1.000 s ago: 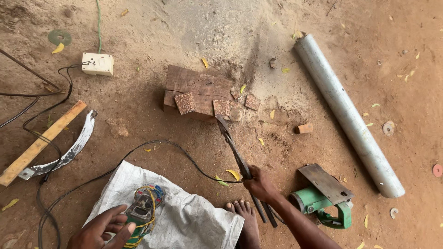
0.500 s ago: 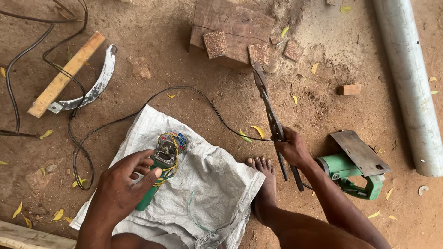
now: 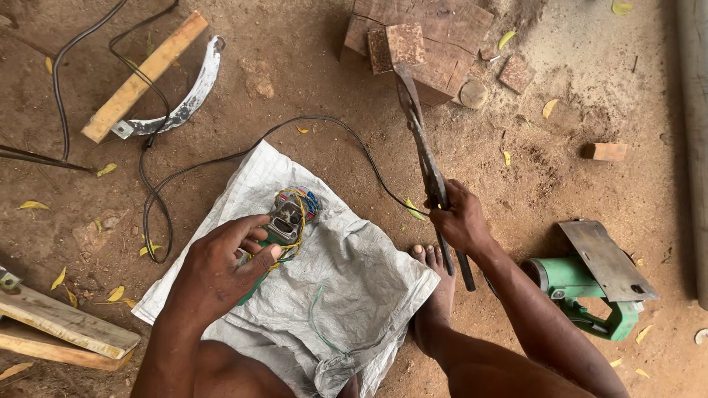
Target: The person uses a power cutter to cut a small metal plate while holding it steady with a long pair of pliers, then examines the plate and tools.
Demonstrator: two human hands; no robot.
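My left hand (image 3: 221, 269) grips a green power-tool part with exposed coloured wires (image 3: 289, 216), resting on a white woven sack (image 3: 346, 280) spread on the dirt. My right hand (image 3: 459, 219) is closed around long dark metal pliers (image 3: 424, 151), whose jaws point up toward a stack of wooden blocks (image 3: 428, 40). A black cable (image 3: 324, 121) runs from the wired part across the ground. My bare foot (image 3: 435, 295) rests on the sack's right edge.
A green electric saw with a metal base plate (image 3: 590, 284) lies at the right. A wooden stick (image 3: 144, 74) and curved metal blade guard (image 3: 184, 103) lie upper left. Wooden planks (image 3: 59, 324) sit lower left, a grey pipe (image 3: 695, 110) at far right.
The view has dropped down and closer. My left hand has closed on the wired part on the sack. My right hand still holds the pliers, now more upright.
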